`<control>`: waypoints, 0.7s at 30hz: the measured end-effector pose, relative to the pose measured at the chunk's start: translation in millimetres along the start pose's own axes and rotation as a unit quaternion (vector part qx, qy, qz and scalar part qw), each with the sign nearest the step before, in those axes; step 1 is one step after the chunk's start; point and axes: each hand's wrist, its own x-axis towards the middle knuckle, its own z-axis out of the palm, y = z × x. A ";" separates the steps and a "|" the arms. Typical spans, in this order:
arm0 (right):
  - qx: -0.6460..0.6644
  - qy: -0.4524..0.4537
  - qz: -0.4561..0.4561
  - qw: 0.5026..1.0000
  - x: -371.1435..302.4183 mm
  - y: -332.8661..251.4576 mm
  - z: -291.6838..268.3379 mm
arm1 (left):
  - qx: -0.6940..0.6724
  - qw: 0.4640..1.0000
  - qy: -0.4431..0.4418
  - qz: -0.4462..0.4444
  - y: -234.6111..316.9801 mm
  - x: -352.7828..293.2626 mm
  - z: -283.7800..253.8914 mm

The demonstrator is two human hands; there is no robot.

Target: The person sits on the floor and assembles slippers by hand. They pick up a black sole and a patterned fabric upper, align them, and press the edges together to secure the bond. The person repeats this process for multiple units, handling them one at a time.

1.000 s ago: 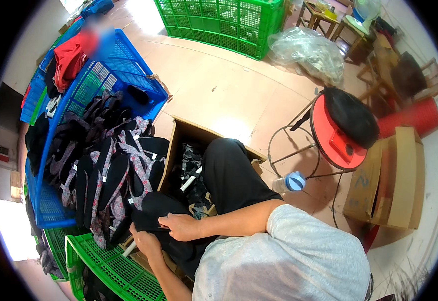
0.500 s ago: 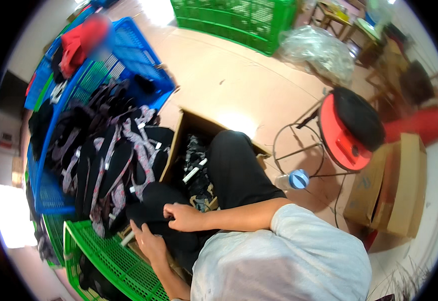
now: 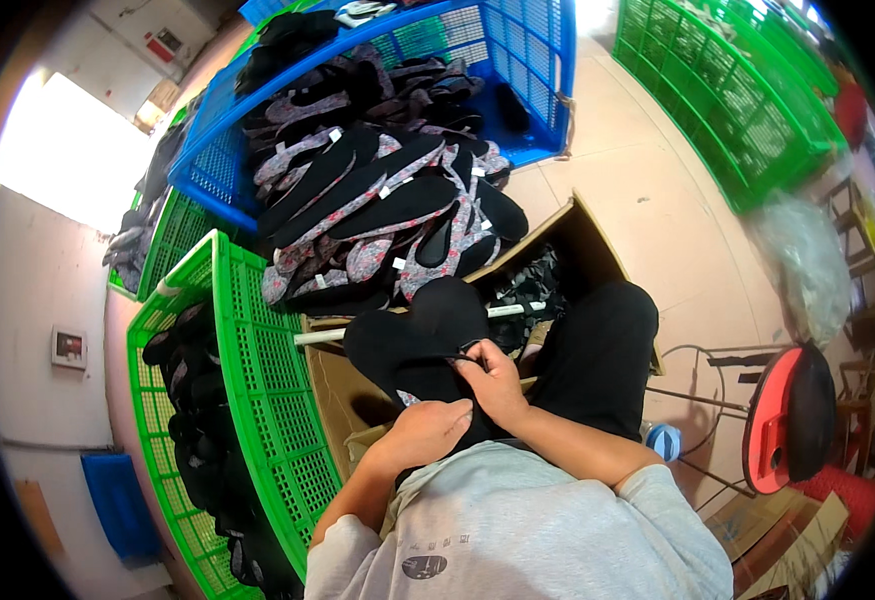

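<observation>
Holds what looks like a pair of black slippers [image 3: 412, 335] across the lap, rounded ends side by side and pointing away, probably spread that way to bring the inner edges within easy reach. Pinches with right hand [image 3: 492, 380], thumb against forefinger, on a thin dark strip at the inner edge of the pair; likely a fingertip grip for fine control. Rests left hand [image 3: 427, 432] on the near end, fingers curled beside a small patch of floral trim [image 3: 407, 398], seemingly to steady the piece. Cannot tell how tightly clenched on that side, with the underside hidden.

Sits astride an open cardboard box [image 3: 599, 238], with dark patterned pieces and a white tube [image 3: 507, 310] inside. Faces a heap of floral-edged slippers [image 3: 387, 200] spilling from a blue crate [image 3: 529, 45], perhaps piled toward the box for a short reach. Has a green basket [image 3: 267, 330] close by on the left, with more dark slippers [image 3: 207, 430] inside, and a red stool [image 3: 769, 430] well apart on the right, with a black bag [image 3: 812, 420] on top.
</observation>
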 end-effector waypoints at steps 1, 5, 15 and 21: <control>0.035 0.008 0.008 0.999 -1.5 5.0 1.6 | -0.018 1.000 0.001 0.016 -9.3 0.5 4.9; 0.200 0.035 0.077 0.976 -5.1 -0.1 4.4 | -0.103 0.990 0.059 0.073 -26.1 3.1 8.6; 0.169 -0.017 0.143 0.975 -6.7 -30.7 -16.7 | 0.132 0.983 0.003 0.128 -12.5 -20.2 -25.4; 0.159 0.091 0.132 0.974 24.5 -29.0 -36.3 | 0.325 0.927 -0.094 0.162 -5.7 -57.0 -46.5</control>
